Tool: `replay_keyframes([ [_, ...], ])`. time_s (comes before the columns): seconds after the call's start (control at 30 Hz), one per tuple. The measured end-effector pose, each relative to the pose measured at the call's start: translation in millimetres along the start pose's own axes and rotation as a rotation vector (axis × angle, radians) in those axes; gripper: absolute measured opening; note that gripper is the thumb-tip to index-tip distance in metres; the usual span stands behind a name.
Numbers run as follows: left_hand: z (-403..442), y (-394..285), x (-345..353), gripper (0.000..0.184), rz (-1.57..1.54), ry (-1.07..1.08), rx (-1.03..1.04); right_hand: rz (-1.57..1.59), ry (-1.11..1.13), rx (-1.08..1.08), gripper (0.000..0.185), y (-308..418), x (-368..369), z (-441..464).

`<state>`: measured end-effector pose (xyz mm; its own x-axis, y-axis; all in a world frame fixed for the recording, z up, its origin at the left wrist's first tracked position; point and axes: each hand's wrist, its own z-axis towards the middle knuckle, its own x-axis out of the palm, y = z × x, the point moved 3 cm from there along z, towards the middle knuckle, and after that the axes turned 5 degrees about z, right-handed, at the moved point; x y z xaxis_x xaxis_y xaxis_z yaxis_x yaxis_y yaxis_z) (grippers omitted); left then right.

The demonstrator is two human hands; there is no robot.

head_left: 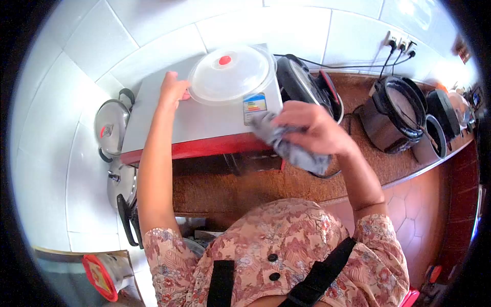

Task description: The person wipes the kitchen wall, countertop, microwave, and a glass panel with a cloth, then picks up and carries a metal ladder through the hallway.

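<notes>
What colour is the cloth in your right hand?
The cloth is patchy grey, in the head view.

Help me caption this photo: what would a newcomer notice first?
The cloudy lid with its red knob, on top of the grey appliance, stands out first. Next comes the crumpled grey cloth in the right hand, near the appliance's front edge.

The cloth (297,152) is grey, the shirt (302,225) floral.

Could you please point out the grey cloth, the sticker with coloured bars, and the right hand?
Grey cloth (293,150), head view: crumpled middle.
Sticker with coloured bars (254,107), head view: on its bars.
Right hand (316,126), head view: back of the hand.
</notes>
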<state>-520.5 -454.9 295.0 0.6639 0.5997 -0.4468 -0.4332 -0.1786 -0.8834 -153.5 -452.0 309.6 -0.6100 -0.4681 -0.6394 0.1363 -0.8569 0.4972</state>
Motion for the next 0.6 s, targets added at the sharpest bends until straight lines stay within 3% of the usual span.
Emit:
replay_keyframes([
  [0.1, 13.7, -2.7, 5.7, 0.064, 0.263, -0.008, -0.049, 0.241, -0.28, 0.45, 0.033, -34.4, -14.3, -9.3],
  [0.13, 20.2, 2.0, 5.3, 0.061, 0.263, -0.01, -0.067, 0.255, -0.316, 0.503, 0.032, -38.4, -17.1, -5.1],
  [0.2, 24.3, 2.2, 5.6, 0.055, 0.266, -0.002, -0.087, 0.256, -0.342, 0.534, 0.033, -54.5, -15.3, -3.9],
  [0.3, -0.5, -10.6, 2.3, 0.025, -0.168, 0.062, -0.148, 0.34, -0.364, 0.552, 0.034, -62.4, -14.1, -1.3],
  [0.4, -6.0, -4.6, -2.6, 0.028, -0.54, 0.285, -0.179, 0.289, -0.325, 0.539, 0.034, -55.5, -19.2, 1.0],
  [0.5, -38.8, -31.1, 5.2, 0.032, -0.713, 0.276, -0.226, 0.264, -0.31, 0.518, 0.032, -55.9, -19.6, 2.0],
  [0.6, -33.0, -13.0, 14.0, 0.037, -0.749, 0.348, -0.214, 0.344, -0.309, 0.524, 0.031, -57.7, -16.2, 1.6],
])
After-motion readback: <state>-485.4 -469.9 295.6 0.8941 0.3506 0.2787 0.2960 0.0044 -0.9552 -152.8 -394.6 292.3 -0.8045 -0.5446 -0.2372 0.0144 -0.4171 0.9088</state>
